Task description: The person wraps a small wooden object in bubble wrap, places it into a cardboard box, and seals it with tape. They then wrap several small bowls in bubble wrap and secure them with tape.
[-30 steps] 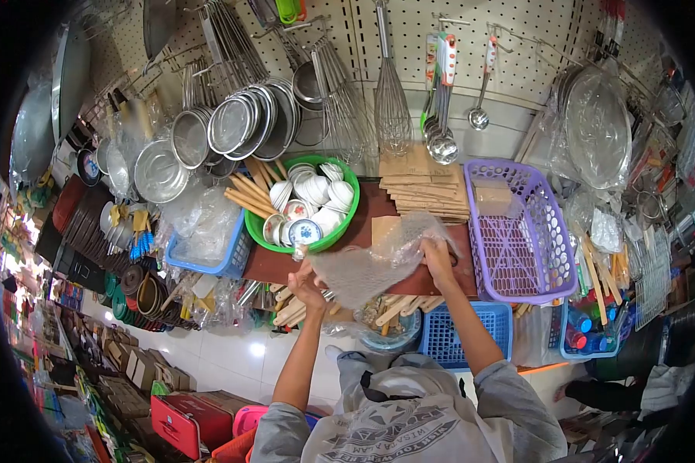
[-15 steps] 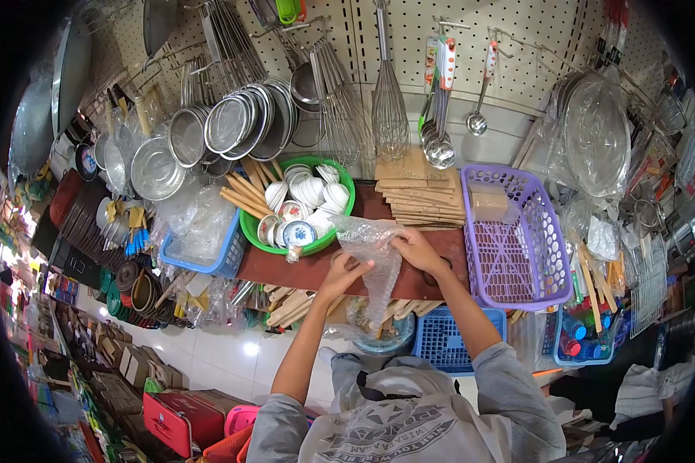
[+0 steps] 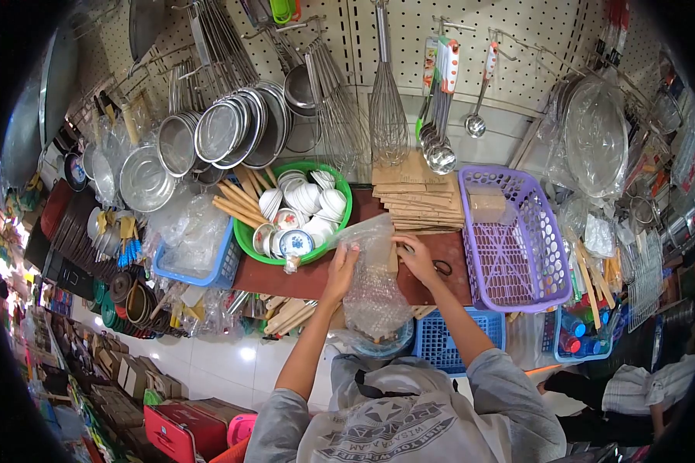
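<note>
A clear sheet of bubble wrap (image 3: 374, 297) hangs spread out between my two hands, over the front edge of the red-brown tabletop. My left hand (image 3: 343, 270) grips its left side, thumb up. At its upper right edge, the fingers of my right hand (image 3: 415, 255) are pinched together on the wrap. A narrow brown strip shows beside those fingertips; what it is I cannot make out. Black scissor handles (image 3: 442, 268) lie just right of my right hand. Left of the wrap, a green basin (image 3: 344, 212) holds white bowls, spoons and wooden-handled rolling pins or sticks.
A stack of flat brown cardboard (image 3: 417, 202) lies behind my hands. To the right stands a purple basket (image 3: 471, 231); a blue basket (image 3: 228, 262) with plastic bags is at left. Whisks (image 3: 388, 116), strainers and ladles hang above. Another person (image 3: 633, 390) is at lower right.
The bubble wrap, bunched and narrow before, now hangs wide and flat. My right hand has shifted slightly right and down, and my left hand's fingers have turned upward.
</note>
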